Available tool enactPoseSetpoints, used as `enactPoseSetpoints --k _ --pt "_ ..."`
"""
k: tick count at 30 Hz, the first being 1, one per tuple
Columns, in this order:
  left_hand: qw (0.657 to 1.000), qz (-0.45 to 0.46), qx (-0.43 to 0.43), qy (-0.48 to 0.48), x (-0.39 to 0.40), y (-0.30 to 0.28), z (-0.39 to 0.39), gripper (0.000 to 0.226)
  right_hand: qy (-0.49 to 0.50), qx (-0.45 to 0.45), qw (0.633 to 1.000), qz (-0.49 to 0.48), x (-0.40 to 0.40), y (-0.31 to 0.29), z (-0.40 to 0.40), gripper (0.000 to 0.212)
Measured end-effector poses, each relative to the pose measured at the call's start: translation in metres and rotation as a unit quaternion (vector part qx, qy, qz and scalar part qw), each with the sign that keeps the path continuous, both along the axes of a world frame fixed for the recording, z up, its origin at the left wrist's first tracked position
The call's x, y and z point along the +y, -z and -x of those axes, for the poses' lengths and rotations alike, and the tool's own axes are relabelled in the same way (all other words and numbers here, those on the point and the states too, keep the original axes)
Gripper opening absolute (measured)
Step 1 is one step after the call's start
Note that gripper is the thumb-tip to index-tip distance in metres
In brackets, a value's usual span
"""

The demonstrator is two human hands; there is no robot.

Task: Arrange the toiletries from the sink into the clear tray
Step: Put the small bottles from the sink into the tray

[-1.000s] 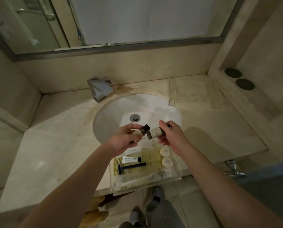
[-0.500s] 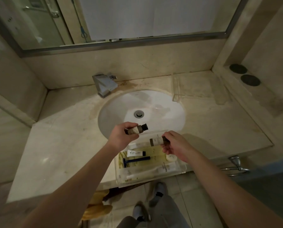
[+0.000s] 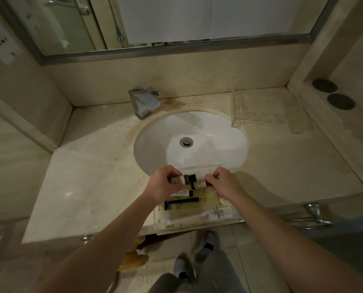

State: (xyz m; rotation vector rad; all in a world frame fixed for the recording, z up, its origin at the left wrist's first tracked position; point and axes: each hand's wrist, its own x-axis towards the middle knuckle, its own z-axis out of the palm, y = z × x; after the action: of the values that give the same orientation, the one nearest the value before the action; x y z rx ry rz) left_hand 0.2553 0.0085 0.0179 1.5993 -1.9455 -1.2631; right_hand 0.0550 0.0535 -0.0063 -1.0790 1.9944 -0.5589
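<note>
The clear tray (image 3: pixel 237 220) sits at the counter's front edge, just below the white sink (image 3: pixel 155 149). My left hand (image 3: pixel 161 183) grips a small brown bottle with a black cap (image 3: pixel 186 179), lying sideways over the tray's far end. My right hand (image 3: pixel 224 182) holds a second small bottle (image 3: pixel 200 184) right beside and slightly below it. Both hands are low over the tray. Inside the tray lie a blue razor (image 3: pixel 181 201), a small white tube with a black cap (image 3: pixel 182 193), and long white packets (image 3: pixel 197 217).
A chrome faucet (image 3: pixel 144 103) stands behind the sink. Another clear tray (image 3: pixel 261 108) lies on the counter at the back right. Two dark round discs (image 3: pixel 332 94) sit on the right ledge. A towel ring (image 3: pixel 311 218) hangs below the counter front.
Both hands have come down and together over the tray's far end. The two bottles, held apart and higher before, now lie side by side near the tray.
</note>
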Motion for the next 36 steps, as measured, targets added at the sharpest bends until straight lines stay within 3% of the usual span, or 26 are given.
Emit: enactPoseSetpoints --k 3,7,14,19,23,29,33,36 --pt "1.0 0.0 -0.014 0.013 0.005 0.004 0.003 0.03 -0.03 0.108 0.994 0.009 -0.001 0.002 0.002 0.032" --pt "0.999 -0.01 -0.037 0.034 0.014 0.007 0.011 0.029 -0.058 0.172 0.983 -0.014 0.0 0.007 0.005 0.038" --pt "0.996 -0.001 -0.069 0.064 0.027 0.011 0.027 0.029 -0.023 0.118 0.991 0.06 0.008 -0.002 0.013 0.027" --pt "0.994 0.018 -0.072 0.077 0.032 0.01 0.034 0.029 -0.179 0.012 0.981 0.077 0.024 -0.01 0.022 0.016" --pt "0.994 0.022 -0.079 0.073 0.035 0.012 0.042 0.027 -0.27 0.071 0.958 0.066 0.032 0.001 0.028 0.035" --pt "0.989 0.056 -0.089 0.107 0.039 0.016 0.045 0.035 -0.291 0.122 0.946 0.08 0.037 0.007 0.033 0.024" --pt "0.994 0.078 -0.068 0.038 0.031 0.022 0.032 0.02 -0.293 0.124 0.947 0.046 0.039 0.007 0.035 0.022" --pt "0.991 0.084 -0.102 0.03 0.023 0.026 0.016 0.026 -0.311 0.137 0.94 0.029 0.038 0.008 0.033 0.023"
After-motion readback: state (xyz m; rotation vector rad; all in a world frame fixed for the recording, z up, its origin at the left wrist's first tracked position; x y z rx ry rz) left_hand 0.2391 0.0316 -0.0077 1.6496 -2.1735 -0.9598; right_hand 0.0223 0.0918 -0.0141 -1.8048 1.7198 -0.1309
